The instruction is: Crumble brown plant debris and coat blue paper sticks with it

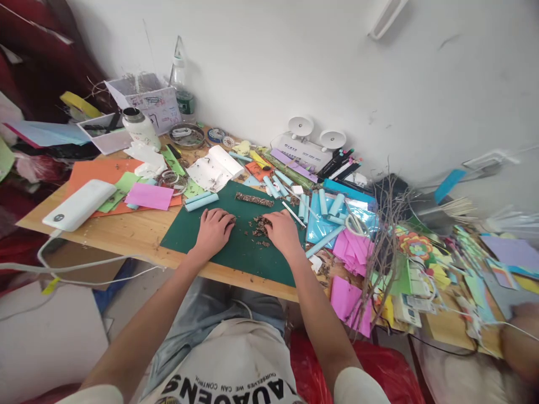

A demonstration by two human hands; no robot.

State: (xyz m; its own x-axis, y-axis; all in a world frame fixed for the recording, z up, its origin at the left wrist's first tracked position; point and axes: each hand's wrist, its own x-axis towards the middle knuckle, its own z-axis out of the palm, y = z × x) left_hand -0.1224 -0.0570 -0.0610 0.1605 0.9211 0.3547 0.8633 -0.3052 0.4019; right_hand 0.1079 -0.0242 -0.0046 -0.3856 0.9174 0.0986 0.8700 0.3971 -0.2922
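A green cutting mat (240,255) lies on the wooden table. On its left part rests my left hand (214,230), its fingers curled down at a few brown bits; what is under the fingertips is hidden. My right hand (281,229) is on the right part, with fingertips at a small pile of brown crumbs (260,225); whether it grips any is hidden. More crumbs are scattered between the hands. Above them on the mat lies a roll covered in brown bits (254,199). A thin white stick (293,215) lies beyond my right hand.
Light blue paper rolls (202,202) lie left and right of the mat. A white power bank (80,205) with a cable is at the left. Dry twigs (385,235) and pink paper (351,297) are at the right. A blurred arm of another person (522,342) shows at the right edge.
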